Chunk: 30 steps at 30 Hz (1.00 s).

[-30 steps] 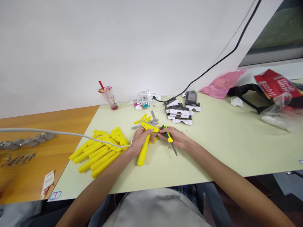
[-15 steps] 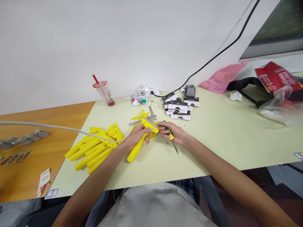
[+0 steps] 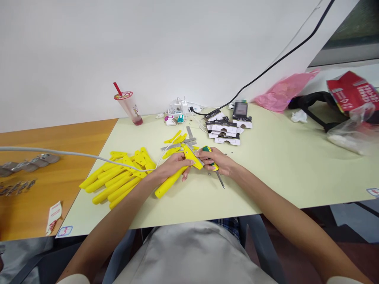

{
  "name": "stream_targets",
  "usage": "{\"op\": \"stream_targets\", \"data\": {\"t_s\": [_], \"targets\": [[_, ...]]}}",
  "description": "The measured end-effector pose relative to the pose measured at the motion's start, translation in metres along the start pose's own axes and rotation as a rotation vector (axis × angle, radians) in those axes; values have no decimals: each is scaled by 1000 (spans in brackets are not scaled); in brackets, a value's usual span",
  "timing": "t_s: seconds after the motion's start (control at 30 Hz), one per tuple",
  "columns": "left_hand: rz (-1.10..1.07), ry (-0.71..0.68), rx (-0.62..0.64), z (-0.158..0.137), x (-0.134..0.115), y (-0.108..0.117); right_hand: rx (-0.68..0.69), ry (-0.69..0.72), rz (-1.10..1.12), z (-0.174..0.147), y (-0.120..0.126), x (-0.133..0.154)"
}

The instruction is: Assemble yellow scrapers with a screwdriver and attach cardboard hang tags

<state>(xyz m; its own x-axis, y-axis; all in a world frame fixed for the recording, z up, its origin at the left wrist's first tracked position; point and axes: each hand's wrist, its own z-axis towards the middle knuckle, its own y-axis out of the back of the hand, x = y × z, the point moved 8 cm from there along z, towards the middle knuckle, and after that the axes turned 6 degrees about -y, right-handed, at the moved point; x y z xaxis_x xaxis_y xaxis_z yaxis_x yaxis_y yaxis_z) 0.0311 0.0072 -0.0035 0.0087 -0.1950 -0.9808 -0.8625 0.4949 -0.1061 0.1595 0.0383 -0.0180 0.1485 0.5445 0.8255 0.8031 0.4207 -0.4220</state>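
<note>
Table (image 3: 272, 173): above it, a yellow scraper (image 3: 171, 183), left hand (image 3: 172, 165) fingers curled round its neck, thumb pressing, likely for steadiness. Right hand (image 3: 220, 161) folds a screwdriver (image 3: 214, 167) palmward, tip down, seemingly sparing the fingertips, which appear to pinch the scraper's metal edge (image 3: 202, 161).

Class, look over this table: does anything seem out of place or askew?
Yes: a pale cable passes over the pile of yellow handles and runs close by the left hand, an awkward spot where it might snag.
</note>
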Motion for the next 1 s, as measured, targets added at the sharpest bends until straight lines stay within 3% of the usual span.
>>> {"op": "stream_targets", "data": {"t_s": [0.6, 0.87, 1.0], "targets": [[-78, -39, -43, 1, -4, 1, -2, -23, -62, 0, 2, -3], [7, -71, -15, 0, -9, 2, -9, 5, -134, -8, -1, 4], [98, -158, -115, 1, -13, 10, -70, 31, -115, -7, 3, 5]]}}
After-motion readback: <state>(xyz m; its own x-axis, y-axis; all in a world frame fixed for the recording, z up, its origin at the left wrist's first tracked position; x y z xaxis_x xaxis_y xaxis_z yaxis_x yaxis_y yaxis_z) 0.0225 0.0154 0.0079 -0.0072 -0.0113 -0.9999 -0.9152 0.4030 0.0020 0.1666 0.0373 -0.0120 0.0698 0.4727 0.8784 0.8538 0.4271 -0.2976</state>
